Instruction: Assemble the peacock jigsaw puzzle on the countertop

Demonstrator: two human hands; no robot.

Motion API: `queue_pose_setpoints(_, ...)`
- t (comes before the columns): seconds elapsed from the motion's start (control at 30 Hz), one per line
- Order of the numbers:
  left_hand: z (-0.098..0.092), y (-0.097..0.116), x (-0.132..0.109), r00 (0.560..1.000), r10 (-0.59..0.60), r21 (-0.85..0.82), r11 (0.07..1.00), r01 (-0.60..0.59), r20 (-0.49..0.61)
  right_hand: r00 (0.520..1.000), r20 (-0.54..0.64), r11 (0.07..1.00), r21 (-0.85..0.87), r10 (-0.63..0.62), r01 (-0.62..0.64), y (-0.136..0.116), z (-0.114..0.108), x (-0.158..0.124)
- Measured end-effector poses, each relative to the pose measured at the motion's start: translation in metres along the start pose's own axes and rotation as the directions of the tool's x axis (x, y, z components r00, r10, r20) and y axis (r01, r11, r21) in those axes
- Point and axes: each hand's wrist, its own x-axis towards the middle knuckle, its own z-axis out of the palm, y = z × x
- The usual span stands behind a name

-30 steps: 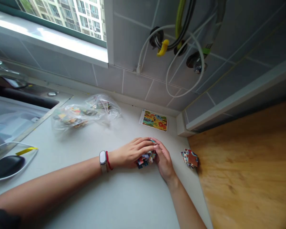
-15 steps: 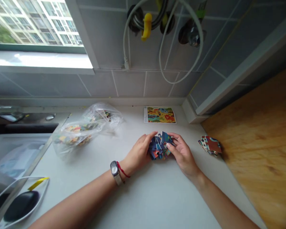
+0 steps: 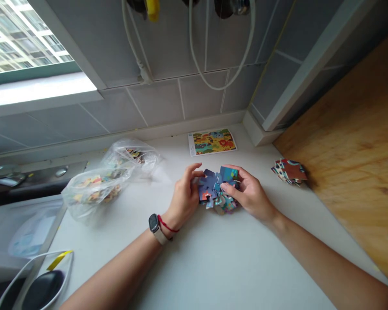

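I see the right hand pinching puzzle pieces, and whether the left hand, curled beside them, also grips, I cannot tell. Lower ones could slip onto the counter, because they stick out unevenly, near the picture card.

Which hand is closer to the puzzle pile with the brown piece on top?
Right. The right hand sits left of the puzzle pile, not touching it; the left hand is farther left, on the other side of the middle puzzle pieces.
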Motion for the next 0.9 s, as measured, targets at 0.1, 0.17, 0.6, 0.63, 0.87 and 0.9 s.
queue_pose_setpoints(0.1,-0.002,0.003,0.001,0.999,-0.031,-0.077,0.997,0.031,-0.007,0.997,-0.06,0.998,-0.059,-0.039,0.035,0.002,0.001,0.0)
queue_pose_setpoints(0.17,-0.004,0.007,0.001,1.0,0.008,-0.054,0.998,-0.009,-0.011,0.994,-0.075,0.989,-0.13,-0.074,0.064,0.002,0.001,-0.001)
queue_pose_setpoints(0.6,-0.003,0.018,0.003,0.878,0.291,0.202,0.9,-0.386,0.379,0.922,-0.101,0.65,-0.737,-0.375,0.184,0.004,-0.027,0.014)
queue_pose_setpoints(0.63,-0.003,0.018,0.002,0.885,0.286,0.21,0.901,-0.379,0.368,0.921,-0.115,0.635,-0.755,-0.373,0.163,0.005,-0.028,0.014)
queue_pose_setpoints(0.87,-0.003,0.022,0.0,0.889,0.241,0.343,0.858,-0.383,0.389,0.905,-0.027,0.641,-0.715,-0.425,0.279,-0.002,-0.03,0.013)
queue_pose_setpoints(0.9,-0.003,0.022,0.0,0.903,0.215,0.385,0.85,-0.36,0.371,0.906,0.024,0.649,-0.69,-0.422,0.321,-0.003,-0.028,0.012)
